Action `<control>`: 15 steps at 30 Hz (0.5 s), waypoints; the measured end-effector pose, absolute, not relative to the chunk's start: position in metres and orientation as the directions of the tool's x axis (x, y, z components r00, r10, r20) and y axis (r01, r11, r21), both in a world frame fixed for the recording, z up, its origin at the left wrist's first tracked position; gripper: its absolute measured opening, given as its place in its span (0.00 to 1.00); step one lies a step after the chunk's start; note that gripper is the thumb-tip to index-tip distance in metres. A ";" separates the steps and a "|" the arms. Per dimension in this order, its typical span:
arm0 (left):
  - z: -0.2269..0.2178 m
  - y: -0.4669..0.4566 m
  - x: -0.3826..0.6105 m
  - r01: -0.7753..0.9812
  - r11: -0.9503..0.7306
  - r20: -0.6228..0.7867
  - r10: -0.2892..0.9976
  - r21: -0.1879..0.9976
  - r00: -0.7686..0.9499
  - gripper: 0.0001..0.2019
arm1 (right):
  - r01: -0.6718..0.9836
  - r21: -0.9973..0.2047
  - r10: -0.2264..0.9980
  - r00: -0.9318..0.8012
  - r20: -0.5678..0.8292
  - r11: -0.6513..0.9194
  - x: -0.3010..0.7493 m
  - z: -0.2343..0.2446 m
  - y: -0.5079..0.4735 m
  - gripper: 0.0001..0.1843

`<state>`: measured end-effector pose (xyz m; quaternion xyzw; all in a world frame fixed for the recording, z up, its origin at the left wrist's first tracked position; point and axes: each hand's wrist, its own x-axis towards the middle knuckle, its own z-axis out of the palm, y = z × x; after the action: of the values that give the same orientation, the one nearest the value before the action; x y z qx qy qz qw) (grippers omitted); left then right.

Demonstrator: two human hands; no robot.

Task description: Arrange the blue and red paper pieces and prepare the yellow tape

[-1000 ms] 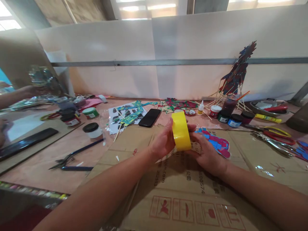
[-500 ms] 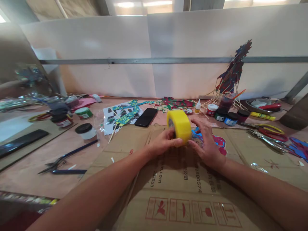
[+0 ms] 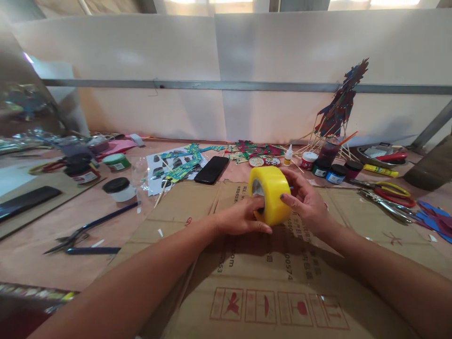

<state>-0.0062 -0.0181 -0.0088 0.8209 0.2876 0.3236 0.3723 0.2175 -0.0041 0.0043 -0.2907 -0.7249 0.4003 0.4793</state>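
Observation:
A wide roll of yellow tape (image 3: 273, 181) is held upright above a flattened cardboard sheet (image 3: 197, 207). My left hand (image 3: 242, 216) is closed on its near left side, with fingers reaching into the core and the thumb along the lower edge. At the roll's right side, my right hand (image 3: 309, 200) has its thumb pressed to the yellow face and its fingers curled behind. A small blue bit shows between that thumb and the fingers; most of the piece it belongs to is hidden behind the hand.
Beyond the cardboard lie a black phone (image 3: 212, 169), painted cut-outs (image 3: 185, 167) and a small glue bottle (image 3: 288, 155). Paint jars (image 3: 335, 174), scissors (image 3: 393, 190) and metal pliers (image 3: 384, 207) are on the right. Blue-handled nippers (image 3: 93, 230) and a black-lidded jar (image 3: 119, 189) lie left.
My right hand has come in from slightly apart to touch the tape roll. The roll has moved a little right and down, and turned slightly. The view has shifted a little.

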 end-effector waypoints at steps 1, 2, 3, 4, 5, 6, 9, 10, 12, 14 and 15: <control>-0.011 -0.019 -0.005 0.254 -0.601 0.345 0.699 0.758 0.626 0.21 | 0.037 -0.864 0.811 -0.368 0.455 0.502 0.218 0.004 -0.005 0.30; -0.013 -0.019 -0.004 0.276 -0.639 0.373 0.688 0.718 0.622 0.21 | 0.038 -0.864 0.812 -0.366 0.455 0.502 0.218 0.004 -0.006 0.29; -0.016 -0.019 -0.002 0.297 -0.671 0.401 0.678 0.679 0.615 0.21 | 0.037 -0.860 0.809 -0.362 0.463 0.509 0.219 0.003 -0.006 0.27; -0.019 -0.018 -0.001 0.317 -0.699 0.426 0.667 0.641 0.611 0.21 | 0.034 -0.854 0.805 -0.354 0.475 0.519 0.219 0.003 -0.007 0.26; -0.022 -0.017 0.000 0.333 -0.723 0.441 0.653 0.605 0.616 0.21 | 0.031 -0.849 0.801 -0.350 0.485 0.528 0.219 0.002 -0.007 0.25; -0.025 -0.016 0.001 0.345 -0.745 0.448 0.634 0.571 0.630 0.20 | 0.030 -0.847 0.798 -0.353 0.488 0.531 0.219 0.002 -0.007 0.25; -0.030 -0.013 0.004 0.349 -0.796 0.432 0.573 0.494 0.696 0.16 | 0.042 -0.866 0.803 -0.399 0.442 0.498 0.218 0.002 -0.008 0.29; -0.030 -0.012 0.005 0.348 -0.801 0.423 0.565 0.487 0.709 0.15 | 0.049 -0.878 0.808 -0.417 0.416 0.477 0.217 0.001 -0.009 0.30; -0.029 -0.011 0.006 0.343 -0.784 0.415 0.580 0.517 0.701 0.13 | 0.055 -0.893 0.819 -0.428 0.383 0.446 0.216 0.000 -0.011 0.31; -0.027 -0.011 0.007 0.295 -0.717 0.424 0.638 0.632 0.643 0.11 | 0.050 -0.899 0.828 -0.415 0.378 0.436 0.215 -0.002 -0.013 0.30; -0.026 -0.011 0.007 0.252 -0.669 0.434 0.677 0.699 0.594 0.11 | 0.043 -0.900 0.834 -0.399 0.382 0.433 0.215 -0.004 -0.013 0.29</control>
<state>0.0072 -0.0115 -0.0256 0.8414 0.2762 0.3561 0.2984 0.2151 -0.0133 -0.0036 -0.3069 -0.7143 0.4348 0.4544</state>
